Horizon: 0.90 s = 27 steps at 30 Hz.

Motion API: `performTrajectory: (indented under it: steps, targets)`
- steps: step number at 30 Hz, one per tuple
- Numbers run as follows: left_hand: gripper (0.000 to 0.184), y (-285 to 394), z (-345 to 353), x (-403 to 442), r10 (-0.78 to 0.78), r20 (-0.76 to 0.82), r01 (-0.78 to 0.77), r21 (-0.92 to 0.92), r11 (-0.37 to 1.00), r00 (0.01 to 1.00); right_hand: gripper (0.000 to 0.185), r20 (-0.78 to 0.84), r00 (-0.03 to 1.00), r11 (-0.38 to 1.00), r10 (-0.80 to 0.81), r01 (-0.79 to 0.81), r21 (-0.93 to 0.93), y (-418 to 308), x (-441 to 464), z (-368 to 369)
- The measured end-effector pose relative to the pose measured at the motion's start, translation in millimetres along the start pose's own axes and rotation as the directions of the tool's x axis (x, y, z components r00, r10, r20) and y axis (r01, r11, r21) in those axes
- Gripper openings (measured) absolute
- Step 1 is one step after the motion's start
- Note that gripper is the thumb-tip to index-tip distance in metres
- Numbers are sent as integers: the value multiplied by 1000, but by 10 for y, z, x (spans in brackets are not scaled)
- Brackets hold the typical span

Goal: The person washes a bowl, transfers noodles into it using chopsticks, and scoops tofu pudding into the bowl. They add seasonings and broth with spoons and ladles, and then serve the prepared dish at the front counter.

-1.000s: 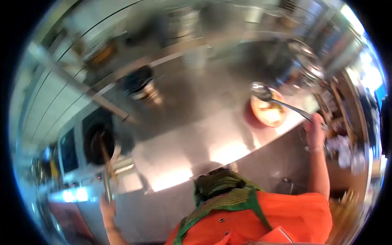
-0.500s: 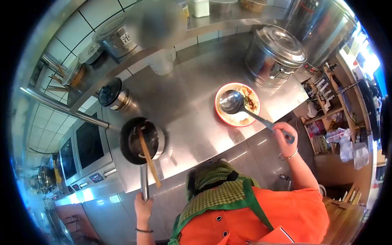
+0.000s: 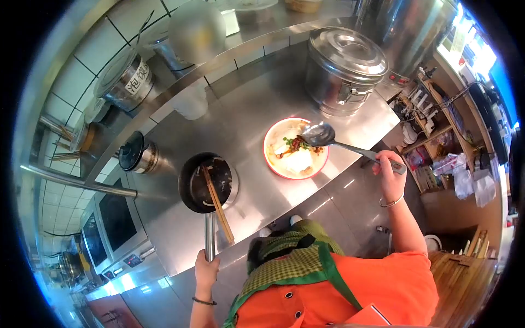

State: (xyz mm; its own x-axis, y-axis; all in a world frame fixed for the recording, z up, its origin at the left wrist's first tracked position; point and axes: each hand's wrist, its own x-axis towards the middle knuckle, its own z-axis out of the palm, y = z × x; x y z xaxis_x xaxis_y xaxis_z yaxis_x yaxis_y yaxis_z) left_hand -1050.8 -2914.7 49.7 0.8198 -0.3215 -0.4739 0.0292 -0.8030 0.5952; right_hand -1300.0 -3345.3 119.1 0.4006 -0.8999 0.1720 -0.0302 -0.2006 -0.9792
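Note:
My left hand (image 3: 206, 271) is closed around the metal handle of a dark saucepan (image 3: 190, 191) at the counter's left. A pair of wooden chopsticks (image 3: 217, 205) leans in the pan, their ends sticking out over its rim. In my right hand (image 3: 390, 174) is the handle of a metal ladle (image 3: 320, 134). The ladle's bowl is over the far right rim of a red-rimmed white bowl (image 3: 268, 165). Inside that bowl lie white food, a dark red-brown topping and chopped greens. Whether the ladle touches the bowl I cannot tell.
A lidded steel container (image 3: 340, 79) stands at the back right of the steel counter (image 3: 240, 123). A small pot with a dark lid (image 3: 139, 153) is at the left, a white jug (image 3: 191, 104) under the shelf. Labelled tubs (image 3: 127, 82) sit on the shelf above.
The ladle has moved from over the middle of the bowl to its far right edge, uncovering the food. The saucepan has shifted right, nearer the bowl, with my left hand still on its handle.

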Motion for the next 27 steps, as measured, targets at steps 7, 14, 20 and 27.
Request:
performTrajectory:
  steps: [7,14,20,27]
  targets:
    - [22,180,47,72,4,16,-5,73,997,1000,8,81,991,963,-105,121,-239,63,-145,-174]
    - [24,326,105,35,-28,13,27,49,998,1000,21,139,990,993,-32,47,-105,52,-181,-407]
    - [26,308,91,119,7,4,-8,138,990,1000,21,353,935,989,21,33,-145,-169,112,-351]
    - [28,267,150,150,21,34,-23,34,999,999,16,486,874,945,-23,178,-275,-253,-169,76]
